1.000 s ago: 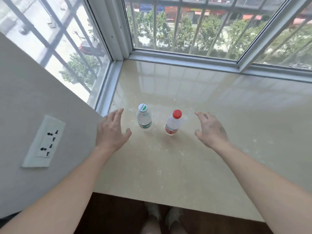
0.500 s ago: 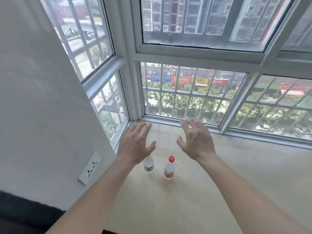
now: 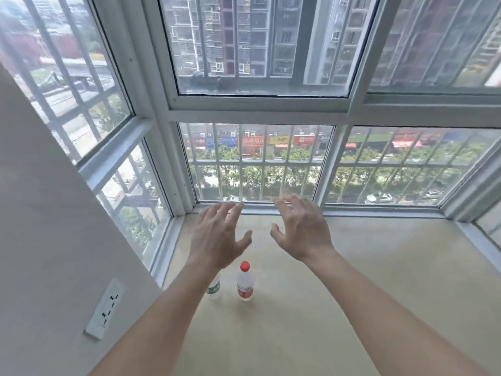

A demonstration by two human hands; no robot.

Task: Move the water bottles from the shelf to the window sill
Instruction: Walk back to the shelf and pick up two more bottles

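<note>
The left hand [image 3: 217, 237] and right hand [image 3: 301, 232] hover empty, fingers spread, above the window sill [image 3: 366, 294]; a red-capped water bottle [image 3: 245, 284] stands beside a half-hidden, seemingly green-labelled bottle [image 3: 214, 287].

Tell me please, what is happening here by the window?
A person stands at the window sill with the left hand and the right hand raised over it, fingers spread, holding nothing. Two small water bottles stand upright on the sill, side by side: the red-capped bottle in plain view, and the green-labelled bottle partly hidden behind the left forearm. Neither hand touches a bottle. A wall socket sits on the wall to the left.
</note>
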